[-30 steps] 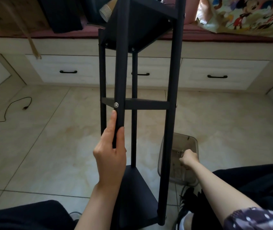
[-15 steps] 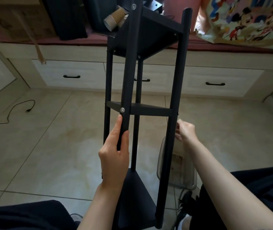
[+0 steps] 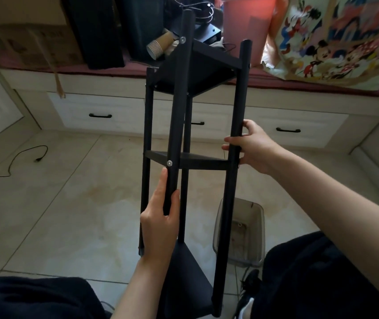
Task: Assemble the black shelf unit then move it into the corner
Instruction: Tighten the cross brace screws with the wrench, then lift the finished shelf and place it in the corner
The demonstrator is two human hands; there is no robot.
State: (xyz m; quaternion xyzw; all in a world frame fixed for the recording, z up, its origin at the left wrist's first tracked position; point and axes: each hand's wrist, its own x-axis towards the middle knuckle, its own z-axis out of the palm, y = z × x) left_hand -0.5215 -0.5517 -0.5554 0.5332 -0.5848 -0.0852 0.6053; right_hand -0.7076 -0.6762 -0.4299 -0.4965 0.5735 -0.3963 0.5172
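The black shelf unit [image 3: 190, 162] stands on the tiled floor [image 3: 68, 203] directly in front of the seated person, between the knees, its long axis running up and away from the camera so that the top shelf leans toward the bench with drawers [image 3: 264, 120] at the far wall. The left hand [image 3: 159, 223] wraps the lower part of the near front post, thumb laid along one side and forefinger stretched up the other, its tip just below a silver screw head [image 3: 169, 162] at the middle shelf. The right hand [image 3: 251, 146] grips the right post at the height of that middle shelf, fingers curled round it from outside, thumb higher on the post. Both hands therefore hold the frame, the right one higher and further out than the left. A clear plastic bin [image 3: 243, 238] sits on the floor just right of the right post, close to its foot. A black cable [image 3: 22, 155] trails on the floor well to the left. Three shelves look seated on the posts, so assembly seems nearly done; the joint by the right hand probably wants checking or tightening. Any lift will likely pivot on this two-handed hold, with the tall frame kept upright.
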